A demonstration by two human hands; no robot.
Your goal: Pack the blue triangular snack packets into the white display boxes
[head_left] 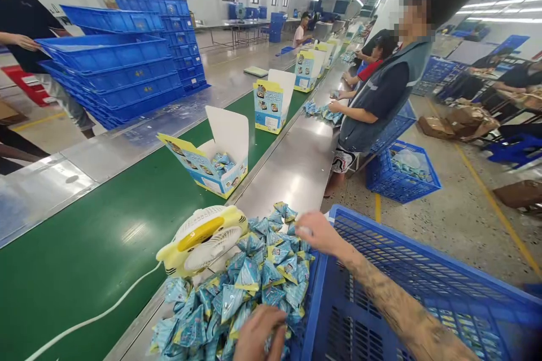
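Your counter (292,172): bare steel past the packet heap (249,282). Obstacles: yellow fan (203,237) left of it, blue crate (406,282) hard right.

Packets (249,282) — small pale-blue triangular sachets with printed faces — lie heaped on the steel ledge, at 3 o'clock of the yellow fan (203,237).

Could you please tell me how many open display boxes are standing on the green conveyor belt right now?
At least 4 display boxes on the green belt: the nearest beyond the fan, a second, a third, a fourth. More farther away blur together.
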